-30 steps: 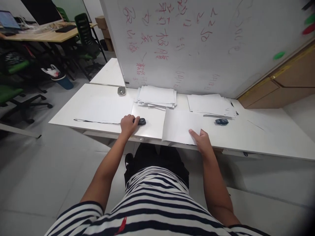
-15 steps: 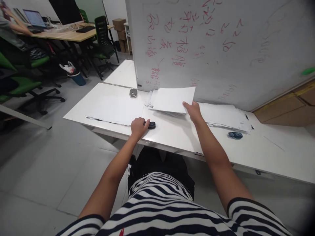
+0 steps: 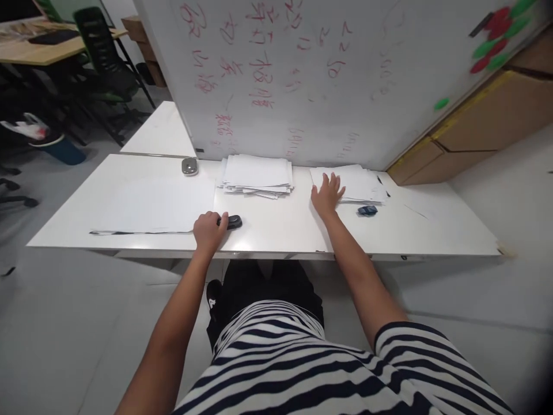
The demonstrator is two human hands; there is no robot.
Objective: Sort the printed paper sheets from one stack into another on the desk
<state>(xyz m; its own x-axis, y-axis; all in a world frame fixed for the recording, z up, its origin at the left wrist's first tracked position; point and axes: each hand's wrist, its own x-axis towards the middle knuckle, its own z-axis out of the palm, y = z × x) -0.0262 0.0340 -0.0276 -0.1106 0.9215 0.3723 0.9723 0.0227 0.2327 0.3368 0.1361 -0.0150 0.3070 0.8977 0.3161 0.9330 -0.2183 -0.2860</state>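
Right hand: the right hand (image 3: 327,197) has its fingers spread and pointing away from the body; it grips nothing that shows. It is over the near left part of the right stack; whether the fingertips press on the paper or hang just above it, I cannot tell.
Right stack: the right stack (image 3: 358,181) lies flat at the back of the surface (image 3: 440,233), against the foot of the whiteboard (image 3: 276,69). Its long axis runs left to right, along the board, and its sheets are uneven at the right end.
Hand to paper: most of the right stack reaches off to the right of the right hand and a little beyond it. The right hand is clearly the nearer one; the left is well apart.
Left hand: the left hand (image 3: 209,231) is curled round the black tool (image 3: 234,222), perhaps a stapler, whose far end sticks out to the right.
Left stack: the left stack (image 3: 257,172) sits between the two hands, farther back, its long axis also left to right.
Blue item: the blue item (image 3: 367,211) lies just in front of the right stack, to the right of the right hand.
Grey case: the grey case (image 3: 189,166) stands left of the left stack.
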